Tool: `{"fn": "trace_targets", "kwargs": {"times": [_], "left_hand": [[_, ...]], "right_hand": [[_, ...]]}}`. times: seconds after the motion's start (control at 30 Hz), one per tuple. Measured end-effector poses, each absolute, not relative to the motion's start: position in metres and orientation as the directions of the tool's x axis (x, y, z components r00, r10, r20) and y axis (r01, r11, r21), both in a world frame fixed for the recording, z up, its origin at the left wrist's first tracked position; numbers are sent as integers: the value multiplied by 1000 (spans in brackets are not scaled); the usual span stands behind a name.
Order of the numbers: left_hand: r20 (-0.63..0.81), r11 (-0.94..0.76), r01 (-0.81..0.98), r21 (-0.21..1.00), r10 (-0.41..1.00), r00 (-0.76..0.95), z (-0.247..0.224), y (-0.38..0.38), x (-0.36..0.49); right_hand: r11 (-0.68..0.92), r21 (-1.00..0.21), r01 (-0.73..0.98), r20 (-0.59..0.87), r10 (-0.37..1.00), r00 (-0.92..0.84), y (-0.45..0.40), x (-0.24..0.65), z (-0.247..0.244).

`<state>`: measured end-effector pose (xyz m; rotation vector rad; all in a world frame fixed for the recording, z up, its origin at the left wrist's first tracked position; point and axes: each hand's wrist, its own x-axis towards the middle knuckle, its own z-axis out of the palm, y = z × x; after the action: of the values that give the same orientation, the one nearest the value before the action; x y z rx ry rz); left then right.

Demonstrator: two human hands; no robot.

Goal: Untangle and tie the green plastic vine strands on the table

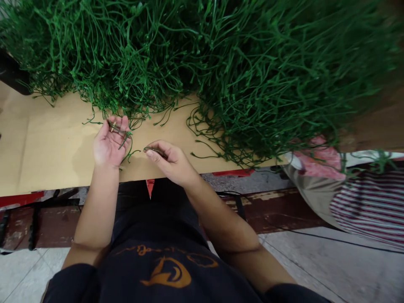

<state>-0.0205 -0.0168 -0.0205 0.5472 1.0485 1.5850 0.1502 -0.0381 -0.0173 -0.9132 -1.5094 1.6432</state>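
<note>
My left hand (110,145) is palm up at the near edge of a large heap of thin green stems (126,54) with small forked tips. Its fingers are half curled, and a green stem (121,144) lies across them; a yellowish band shows on one finger. To its right, my right hand (172,162) pinches a slim dark green piece, apparently a stem, between thumb and forefinger. Its tip (145,149) pokes out toward the left hand. How far that piece runs into the palm is hidden. The two hands are apart.
The heap covers the far part of a tan cardboard-topped table (50,143), with loose strands near its front edge. A dark object (12,73) stands at the far left. At right sits another person in a striped garment (372,206), with pink patterned cloth (320,160) close by.
</note>
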Motion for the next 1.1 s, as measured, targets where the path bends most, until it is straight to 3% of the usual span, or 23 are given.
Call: {"fn": "trace_targets", "kwargs": {"times": [0.33, 0.57, 0.7, 0.8, 0.9, 1.0, 1.1], "left_hand": [[0, -139, -338, 931, 925, -381, 26, -22, -32], [34, -130, -357, 925, 964, -264, 53, -87, -57], [-126, 131, 25, 991, 983, -133, 66, -148, -94], [-251, 303, 214, 929, 938, -238, 71, -180, -119], [-293, 422, 251, 871, 858, -422, 72, -191, -129], [-245, 388, 211, 897, 835, -493, 72, -193, -131], [-228, 351, 119, 929, 794, -564, 71, -201, -140]], "right_hand": [[20, -1000, 20, 8, 875, -484, -38, 152, -23], [166, -972, 164, 48, 829, -557, -39, 173, -20], [298, -894, 336, 72, 834, -547, -23, 214, -2], [336, -827, 450, 156, 907, -390, -3, 251, 26], [249, -753, 609, 231, 967, -110, 14, 281, 59], [96, -693, 714, 281, 948, 145, 25, 297, 81], [-23, -629, 777, 292, 919, 264, 37, 306, 84]]}}
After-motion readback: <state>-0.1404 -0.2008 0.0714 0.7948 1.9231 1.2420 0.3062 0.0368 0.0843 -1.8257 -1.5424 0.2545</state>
